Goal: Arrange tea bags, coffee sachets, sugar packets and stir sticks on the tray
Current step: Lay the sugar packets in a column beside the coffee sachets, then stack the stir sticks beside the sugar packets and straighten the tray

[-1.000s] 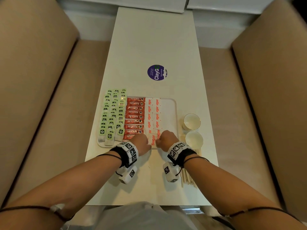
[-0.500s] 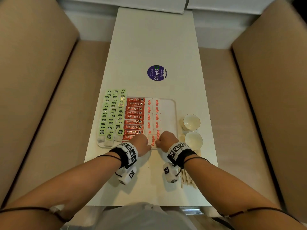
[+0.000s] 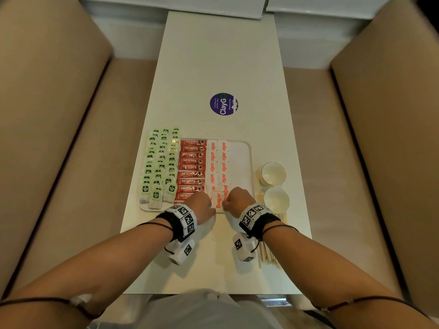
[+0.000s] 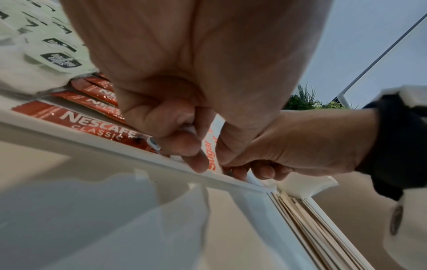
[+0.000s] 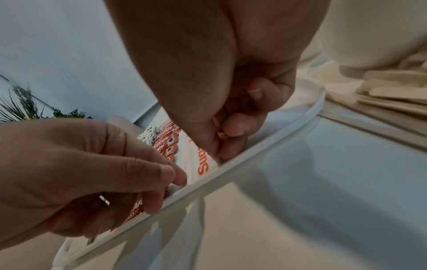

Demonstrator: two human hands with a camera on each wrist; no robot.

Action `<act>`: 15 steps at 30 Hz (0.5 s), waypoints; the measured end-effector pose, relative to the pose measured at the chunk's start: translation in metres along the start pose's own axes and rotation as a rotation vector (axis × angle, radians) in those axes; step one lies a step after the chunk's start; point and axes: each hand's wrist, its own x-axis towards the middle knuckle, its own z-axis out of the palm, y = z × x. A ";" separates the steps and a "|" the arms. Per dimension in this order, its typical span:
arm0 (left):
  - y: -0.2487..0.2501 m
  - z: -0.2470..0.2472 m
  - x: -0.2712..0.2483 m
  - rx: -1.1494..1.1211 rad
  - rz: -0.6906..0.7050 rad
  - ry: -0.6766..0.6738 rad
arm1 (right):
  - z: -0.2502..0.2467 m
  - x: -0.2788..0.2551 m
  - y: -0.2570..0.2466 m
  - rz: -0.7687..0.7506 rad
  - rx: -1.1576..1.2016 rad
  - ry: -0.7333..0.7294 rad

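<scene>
Running left to right on the white tray (image 3: 251, 162): green-tagged tea bags (image 3: 160, 167), Nescafé Classic sachets (image 3: 191, 167), sugar packets (image 3: 218, 167), each kind evidently kept to its own column. Left hand (image 3: 202, 206) and right hand (image 3: 237, 200), fingers curled, pinch the nearest sugar packet (image 3: 218, 201) against the near rim, probably squaring it. Wooden stir sticks (image 3: 268, 254) still off-tray. Versus earlier: hands barely moved.

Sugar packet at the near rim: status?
Left hand and right hand both pinch the sugar packet at the tray near edge. Stir sticks still off-tray. Nothing blocking.
</scene>
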 end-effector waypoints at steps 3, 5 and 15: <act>-0.001 0.001 0.000 0.004 0.005 0.011 | -0.002 -0.003 0.000 -0.006 0.003 -0.004; -0.002 0.002 0.000 0.009 0.004 0.022 | -0.002 -0.005 0.000 -0.005 0.014 0.006; -0.012 0.012 -0.009 -0.058 0.036 0.070 | -0.013 -0.046 0.004 -0.117 0.015 0.077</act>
